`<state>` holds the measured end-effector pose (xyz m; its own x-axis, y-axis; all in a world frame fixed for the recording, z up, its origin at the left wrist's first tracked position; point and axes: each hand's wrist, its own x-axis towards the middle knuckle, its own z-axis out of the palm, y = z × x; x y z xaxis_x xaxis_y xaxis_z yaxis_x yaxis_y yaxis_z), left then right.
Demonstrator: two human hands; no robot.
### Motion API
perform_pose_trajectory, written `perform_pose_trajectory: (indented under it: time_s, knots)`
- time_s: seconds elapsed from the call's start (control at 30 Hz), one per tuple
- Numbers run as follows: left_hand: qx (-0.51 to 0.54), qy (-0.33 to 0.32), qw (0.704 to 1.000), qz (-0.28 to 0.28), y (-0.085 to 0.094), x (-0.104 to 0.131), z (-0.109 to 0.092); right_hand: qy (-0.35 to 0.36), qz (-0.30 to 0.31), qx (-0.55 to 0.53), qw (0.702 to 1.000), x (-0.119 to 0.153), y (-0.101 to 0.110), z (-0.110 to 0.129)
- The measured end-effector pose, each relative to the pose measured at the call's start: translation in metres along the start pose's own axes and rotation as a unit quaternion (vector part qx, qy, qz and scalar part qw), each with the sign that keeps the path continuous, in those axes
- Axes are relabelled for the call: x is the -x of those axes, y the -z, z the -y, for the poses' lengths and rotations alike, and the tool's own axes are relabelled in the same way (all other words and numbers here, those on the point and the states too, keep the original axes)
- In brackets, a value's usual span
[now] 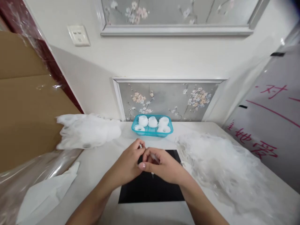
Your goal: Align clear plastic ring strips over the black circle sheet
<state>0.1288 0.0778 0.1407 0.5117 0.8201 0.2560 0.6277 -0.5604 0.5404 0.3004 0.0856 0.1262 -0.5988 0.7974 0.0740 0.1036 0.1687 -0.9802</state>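
Observation:
Both my hands meet above a black mat [152,190] on the white table. My left hand [133,161] has its fingers bent inward, and what they hold, if anything, is hidden. My right hand [164,165] is curled round a thin whitish item [154,158], too small to name, and a pointed clear tip [152,175] shows below its fingers. The fingertips of the two hands touch or nearly touch. Just beyond them stands a blue plastic basket [152,134] with several rolled white pieces [152,122] in it.
A pile of white netting [89,131] lies at the back left, and a larger, looser one [225,165] spreads on the right. A white sheet [49,193], clear plastic [35,168] and a cardboard box [30,109] are at the left. A whiteboard with red writing [269,125] stands right.

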Motion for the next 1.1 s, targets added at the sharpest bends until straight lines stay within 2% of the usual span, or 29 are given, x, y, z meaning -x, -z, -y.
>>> perform_pose_trajectory:
  time_s: [0.1, 0.23, 0.3, 0.47, 0.57, 0.7, 0.8, 0.87, 1.0, 1.1]
  knots:
    - [-0.020, -0.011, 1.000, 0.005, 0.008, -0.002, 0.009, 0.025, -0.017, -0.020, 0.999, -0.005, -0.005, -0.005]
    - [-0.102, 0.020, 0.994, -0.039, 0.017, 0.003, 0.016, 0.044, -0.123, -0.057, 0.990, -0.010, -0.012, -0.012]
    - [-0.133, 0.022, 0.990, -0.052, 0.021, 0.006, 0.017, 0.049, -0.140, -0.080, 0.986, -0.011, -0.014, -0.014]
    - [-0.161, 0.021, 0.986, -0.041, 0.022, 0.012, 0.014, 0.021, -0.088, -0.183, 0.979, -0.006, -0.015, -0.009]
    - [-0.163, 0.014, 0.985, -0.059, 0.017, 0.015, 0.009, 0.008, -0.056, -0.265, 0.963, -0.003, -0.014, -0.006]
    - [-0.148, 0.002, 0.987, -0.063, 0.011, 0.019, 0.005, 0.002, 0.033, -0.350, 0.936, -0.002, -0.011, -0.007]
    - [-0.121, -0.015, 0.989, -0.078, 0.008, 0.019, 0.007, -0.002, 0.094, -0.368, 0.925, -0.002, -0.007, -0.007]
    - [-0.084, -0.046, 0.993, -0.070, 0.007, 0.015, 0.009, -0.001, 0.096, -0.367, 0.925, -0.001, -0.006, -0.006]
    - [0.033, -0.119, 0.992, 0.001, 0.001, 0.004, 0.013, 0.015, 0.111, -0.368, 0.923, 0.002, -0.008, -0.005]
    - [0.072, -0.129, 0.989, -0.001, -0.002, -0.003, 0.016, 0.040, 0.097, -0.330, 0.938, 0.004, -0.012, -0.005]
